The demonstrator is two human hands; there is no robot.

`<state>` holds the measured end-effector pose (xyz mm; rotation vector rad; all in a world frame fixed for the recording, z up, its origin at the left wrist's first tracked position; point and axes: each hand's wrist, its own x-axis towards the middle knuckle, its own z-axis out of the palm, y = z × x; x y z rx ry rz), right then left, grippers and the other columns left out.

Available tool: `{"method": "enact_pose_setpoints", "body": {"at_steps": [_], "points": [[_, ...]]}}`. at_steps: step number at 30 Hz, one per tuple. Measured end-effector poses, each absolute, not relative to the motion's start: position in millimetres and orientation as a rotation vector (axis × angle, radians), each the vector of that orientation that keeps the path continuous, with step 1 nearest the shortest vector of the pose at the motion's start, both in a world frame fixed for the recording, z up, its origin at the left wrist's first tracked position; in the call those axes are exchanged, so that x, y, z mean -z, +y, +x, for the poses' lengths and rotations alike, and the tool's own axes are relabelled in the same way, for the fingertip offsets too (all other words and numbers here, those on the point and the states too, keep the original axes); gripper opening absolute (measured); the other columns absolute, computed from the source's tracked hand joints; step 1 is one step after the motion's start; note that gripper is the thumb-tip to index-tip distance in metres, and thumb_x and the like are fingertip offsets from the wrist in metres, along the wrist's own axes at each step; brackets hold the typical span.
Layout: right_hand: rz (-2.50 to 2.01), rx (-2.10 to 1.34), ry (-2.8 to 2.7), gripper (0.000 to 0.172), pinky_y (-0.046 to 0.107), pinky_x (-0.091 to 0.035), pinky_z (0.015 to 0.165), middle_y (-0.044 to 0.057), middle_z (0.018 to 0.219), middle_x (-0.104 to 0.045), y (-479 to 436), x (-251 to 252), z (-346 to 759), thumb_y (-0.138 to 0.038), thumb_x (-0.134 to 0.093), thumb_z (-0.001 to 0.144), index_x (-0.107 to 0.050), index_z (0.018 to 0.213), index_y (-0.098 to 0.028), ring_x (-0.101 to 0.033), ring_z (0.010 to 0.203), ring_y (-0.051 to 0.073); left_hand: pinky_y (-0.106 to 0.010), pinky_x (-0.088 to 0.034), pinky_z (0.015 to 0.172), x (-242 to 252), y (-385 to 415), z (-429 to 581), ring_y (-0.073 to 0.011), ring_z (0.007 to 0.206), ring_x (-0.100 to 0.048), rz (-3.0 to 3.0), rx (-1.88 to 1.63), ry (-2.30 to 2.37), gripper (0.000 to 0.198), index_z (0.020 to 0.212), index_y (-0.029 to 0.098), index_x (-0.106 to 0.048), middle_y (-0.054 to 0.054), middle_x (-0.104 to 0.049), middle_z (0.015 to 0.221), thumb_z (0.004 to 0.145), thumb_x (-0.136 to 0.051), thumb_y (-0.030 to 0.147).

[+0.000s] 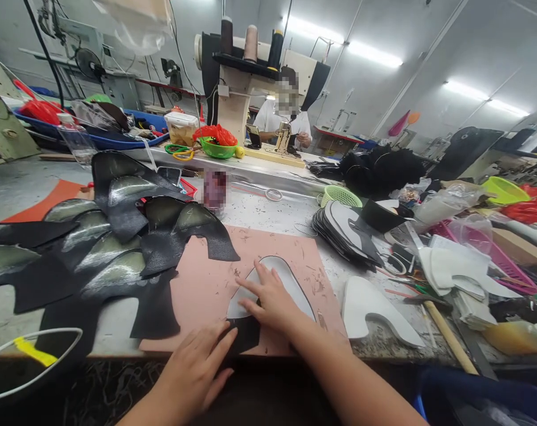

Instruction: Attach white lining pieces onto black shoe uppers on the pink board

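Three thread spools point(251, 45) stand atop the sewing machine point(231, 106); a red bag point(219, 135) lies in a green basket point(219, 151).

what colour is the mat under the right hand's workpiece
The mat is salmon pink with dark marks, shown in the head view.

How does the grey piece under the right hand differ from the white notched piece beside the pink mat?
The grey piece has black edging; the white notched piece shows only white. The grey piece lies on the pink mat; the white notched piece lies on the worktop. The right hand spreads over the grey piece; neither hand touches the white notched piece. Both have curved outlines.
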<state>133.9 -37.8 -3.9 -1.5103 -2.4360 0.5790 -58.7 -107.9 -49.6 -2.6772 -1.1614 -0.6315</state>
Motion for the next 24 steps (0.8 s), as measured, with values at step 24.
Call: {"method": "enact_pose_setpoints", "body": {"at_steps": [24], "points": [[-1.677,-0.613,-2.152,0.012,0.02,-0.034,0.052,-0.002,0.078,-0.06,-55,1,102,-0.013,-0.053,0.074,-0.06,0.067,-0.021,-0.053,0.068,0.01,-0.03,-0.04,0.079,45,-108,-57,-0.0184,0.087,-0.059,-2.599,0.822,-1.035,0.031,0.103,0.014,-0.058,-0.006,-0.066,0.097,0.084,-0.034,0.013]]}}
